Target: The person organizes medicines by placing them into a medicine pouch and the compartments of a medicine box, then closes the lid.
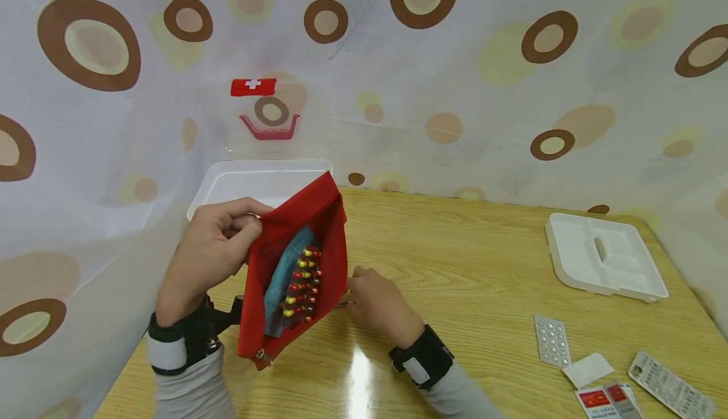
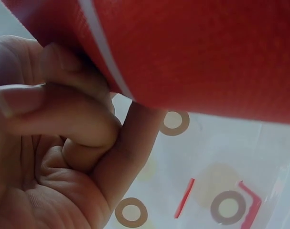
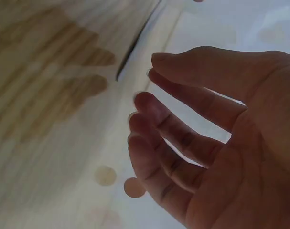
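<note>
My left hand (image 1: 213,242) grips the upper left edge of a red fabric pouch (image 1: 301,207), holding it tilted with its mouth gaping toward me. Inside the pouch lie a blue packet (image 1: 284,280) and a blister pack of red and yellow capsules (image 1: 304,280). In the left wrist view the pouch's red cloth (image 2: 207,57) overhangs the curled fingers. Low over the table beside the pouch is my right hand (image 1: 381,302). Its fingers are loosely bent with nothing between them in the right wrist view. A slim dark item (image 3: 132,55) lies just beyond those fingertips.
Behind the pouch stands a white box (image 1: 210,182) with a raised clear lid bearing a red cross label (image 1: 253,86). On the right are a white compartment tray (image 1: 625,248), a blister pack (image 1: 552,340), a white packet (image 1: 588,370), red-and-white packets (image 1: 597,400) and another blister pack (image 1: 671,384).
</note>
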{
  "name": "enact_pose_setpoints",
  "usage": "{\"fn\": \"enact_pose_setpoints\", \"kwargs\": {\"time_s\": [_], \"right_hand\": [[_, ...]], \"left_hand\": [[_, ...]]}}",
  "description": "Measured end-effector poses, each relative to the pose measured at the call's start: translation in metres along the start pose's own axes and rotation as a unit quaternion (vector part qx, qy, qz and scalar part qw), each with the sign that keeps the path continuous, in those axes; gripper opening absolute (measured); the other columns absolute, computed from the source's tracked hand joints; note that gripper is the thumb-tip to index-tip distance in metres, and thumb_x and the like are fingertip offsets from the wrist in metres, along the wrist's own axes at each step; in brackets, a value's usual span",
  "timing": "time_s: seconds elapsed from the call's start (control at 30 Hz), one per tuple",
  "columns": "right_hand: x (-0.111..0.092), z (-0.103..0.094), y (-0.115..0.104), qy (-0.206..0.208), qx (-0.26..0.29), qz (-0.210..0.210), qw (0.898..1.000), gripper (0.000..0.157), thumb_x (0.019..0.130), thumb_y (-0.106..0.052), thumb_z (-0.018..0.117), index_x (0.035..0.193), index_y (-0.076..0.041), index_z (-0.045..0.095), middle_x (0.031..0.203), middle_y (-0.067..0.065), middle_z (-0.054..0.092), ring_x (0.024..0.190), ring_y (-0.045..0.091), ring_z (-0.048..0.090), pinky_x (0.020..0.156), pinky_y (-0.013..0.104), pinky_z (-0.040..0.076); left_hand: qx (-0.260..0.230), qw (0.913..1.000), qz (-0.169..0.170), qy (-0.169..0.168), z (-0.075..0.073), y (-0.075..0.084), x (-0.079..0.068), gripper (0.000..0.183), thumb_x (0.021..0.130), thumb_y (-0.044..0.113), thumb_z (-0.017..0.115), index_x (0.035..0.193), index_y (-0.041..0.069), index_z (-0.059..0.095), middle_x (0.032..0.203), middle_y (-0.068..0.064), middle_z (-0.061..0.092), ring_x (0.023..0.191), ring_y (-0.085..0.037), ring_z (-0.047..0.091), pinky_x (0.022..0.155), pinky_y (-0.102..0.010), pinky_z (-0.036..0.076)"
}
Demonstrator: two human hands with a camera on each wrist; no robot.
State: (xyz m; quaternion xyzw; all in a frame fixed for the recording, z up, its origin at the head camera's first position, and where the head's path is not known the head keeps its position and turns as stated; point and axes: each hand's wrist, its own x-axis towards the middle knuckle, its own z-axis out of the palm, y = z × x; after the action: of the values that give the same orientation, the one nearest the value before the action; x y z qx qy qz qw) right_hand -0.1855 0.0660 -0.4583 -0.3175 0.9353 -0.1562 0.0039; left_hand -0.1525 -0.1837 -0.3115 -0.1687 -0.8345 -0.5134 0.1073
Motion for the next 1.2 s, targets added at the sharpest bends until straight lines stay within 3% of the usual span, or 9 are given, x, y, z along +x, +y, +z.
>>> {"fn": "enact_pose_setpoints", "kwargs": {"time_s": [0.23, 0.47, 0.67, 0.87, 1.0, 1.2], "right_hand": [[0.001, 0.011, -0.003, 0.016, -0.001, -0.006, 1.0, 0.003, 0.082, -0.012, 0.071, 0.083, -0.016, 0.072, 0.08, 0.002, 0.056, 0.072, 0.017, 0.052, 0.054, 0.03, 0.047], [0.001, 0.013, -0.002, 0.009, -0.001, 0.008, 1.0, 0.019, 0.081, -0.004, 0.066, 0.065, -0.014, 0.06, 0.069, 0.0, 0.054, 0.062, 0.013, 0.05, 0.049, 0.028, 0.043], [-0.002, 0.008, 0.001, -0.015, -0.003, 0.0, 1.0, 0.023, 0.081, 0.001, 0.063, 0.064, -0.014, 0.056, 0.062, -0.003, 0.053, 0.058, 0.01, 0.048, 0.049, 0.027, 0.04], [-0.009, -0.025, 0.008, -0.043, 0.05, -0.009, 0.998, 0.017, 0.088, 0.001, 0.056, 0.078, -0.01, 0.065, 0.073, -0.002, 0.059, 0.064, 0.01, 0.051, 0.059, 0.028, 0.047], [-0.017, -0.055, 0.011, -0.023, 0.076, -0.039, 0.996, 0.018, 0.088, 0.004, 0.056, 0.089, -0.006, 0.071, 0.084, 0.002, 0.064, 0.073, 0.013, 0.056, 0.068, 0.031, 0.052], [-0.038, -0.098, 0.01, 0.011, 0.093, -0.05, 0.994, 0.016, 0.089, 0.002, 0.061, 0.089, -0.01, 0.072, 0.086, 0.0, 0.062, 0.077, 0.01, 0.058, 0.07, 0.029, 0.053]], "left_hand": [[0.006, 0.9999, 0.005, -0.01, 0.0, -0.004, 0.002, 0.029, 0.092, -0.002, 0.047, 0.102, 0.013, 0.071, 0.049, -0.001, 0.042, 0.036, -0.018, 0.034, 0.033, -0.029, 0.032], [0.009, 0.9998, 0.002, -0.019, 0.0, -0.004, 0.003, 0.031, 0.092, -0.003, 0.046, 0.104, 0.012, 0.07, 0.05, -0.002, 0.045, 0.035, -0.019, 0.037, 0.032, -0.028, 0.033], [0.006, 0.9997, 0.001, -0.023, 0.001, -0.004, 0.003, 0.029, 0.093, -0.002, 0.047, 0.104, 0.009, 0.071, 0.05, -0.002, 0.044, 0.035, -0.019, 0.037, 0.032, -0.027, 0.033], [0.002, 0.9997, 0.004, -0.024, 0.002, -0.003, 0.003, 0.028, 0.093, -0.001, 0.047, 0.106, 0.005, 0.071, 0.05, -0.003, 0.046, 0.035, -0.018, 0.038, 0.032, -0.026, 0.032], [0.005, 0.9996, 0.002, -0.027, 0.002, -0.003, 0.003, 0.028, 0.093, -0.001, 0.048, 0.107, 0.005, 0.071, 0.052, -0.004, 0.048, 0.035, -0.018, 0.039, 0.032, -0.026, 0.034], [0.005, 0.9992, -0.001, -0.039, 0.001, -0.005, 0.004, 0.028, 0.093, -0.001, 0.047, 0.106, 0.008, 0.07, 0.051, -0.003, 0.047, 0.035, -0.019, 0.039, 0.032, -0.027, 0.033]]}}
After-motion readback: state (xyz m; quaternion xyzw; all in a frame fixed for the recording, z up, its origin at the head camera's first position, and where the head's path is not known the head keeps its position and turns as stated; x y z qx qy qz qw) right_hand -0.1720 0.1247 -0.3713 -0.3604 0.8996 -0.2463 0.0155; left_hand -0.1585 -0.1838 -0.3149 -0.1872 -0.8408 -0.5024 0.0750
